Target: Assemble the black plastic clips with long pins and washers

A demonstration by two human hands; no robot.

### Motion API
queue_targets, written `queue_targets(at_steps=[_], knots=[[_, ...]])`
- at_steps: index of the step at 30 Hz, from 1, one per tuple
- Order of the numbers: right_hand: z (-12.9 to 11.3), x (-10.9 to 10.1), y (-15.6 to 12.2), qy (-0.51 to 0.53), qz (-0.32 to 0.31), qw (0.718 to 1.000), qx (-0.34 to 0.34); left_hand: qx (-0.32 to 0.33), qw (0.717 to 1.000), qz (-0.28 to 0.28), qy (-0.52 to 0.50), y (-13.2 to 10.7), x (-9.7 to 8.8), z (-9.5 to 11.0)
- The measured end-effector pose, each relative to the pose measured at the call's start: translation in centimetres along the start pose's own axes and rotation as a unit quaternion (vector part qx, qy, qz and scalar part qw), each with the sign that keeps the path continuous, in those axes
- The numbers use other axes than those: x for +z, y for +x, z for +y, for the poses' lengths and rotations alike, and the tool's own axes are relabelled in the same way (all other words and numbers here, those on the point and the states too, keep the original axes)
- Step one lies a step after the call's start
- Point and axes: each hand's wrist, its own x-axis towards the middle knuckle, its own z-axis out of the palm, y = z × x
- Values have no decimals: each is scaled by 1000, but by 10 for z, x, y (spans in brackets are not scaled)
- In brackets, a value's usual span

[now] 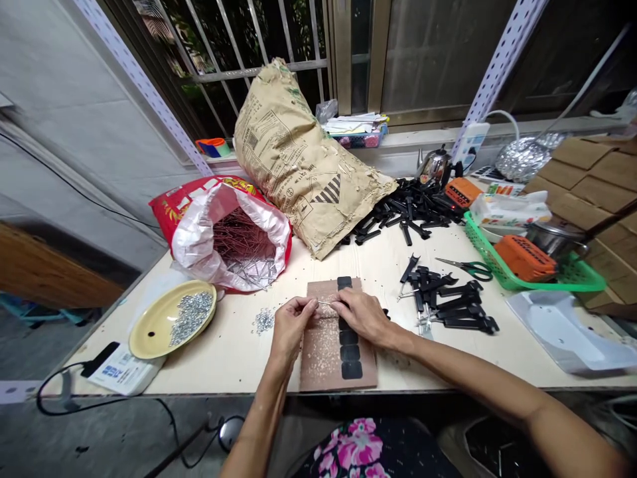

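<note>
Over a brown board [318,365], my left hand [291,322] is closed, thumb and forefinger pinching one end of a thin metal rod [324,303]. The closed fingertips of my right hand [365,315] meet the rod's other end; exactly what they pinch there is partly hidden. Beneath my right hand runs a column of black rounded squares [351,352] on the board, its middle covered by the fingers. Pale crumbs are scattered on the board's surface. Left of the board lies a small pile of tiny metal parts [263,320].
A yellow dish [144,325] holds more tiny metal parts. Behind are an open red sack [174,206] of thin rods and a large paper sack [298,166]. Black plastic pieces [462,309], scissors [472,267], a green basket [527,284] and a white tray [562,338] occupy the right.
</note>
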Motion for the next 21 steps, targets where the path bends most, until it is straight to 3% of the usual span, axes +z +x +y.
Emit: queue_targets(at_steps=[7, 12, 18, 21], knots=[[10, 7, -1, -139, 40, 981, -131, -100, 991, -76, -46, 6, -5, -3], [13, 13, -1, -136, 53, 983, -114, -108, 990, -74, -53, 8, -3, -8], [17, 7, -3, -11, -25, 999, -18, -99, 992, -72, -43, 9, 3, -10], [20, 1, -4, 21, -36, 999, -8, -123, 988, -82, -49, 10, 5, -7]])
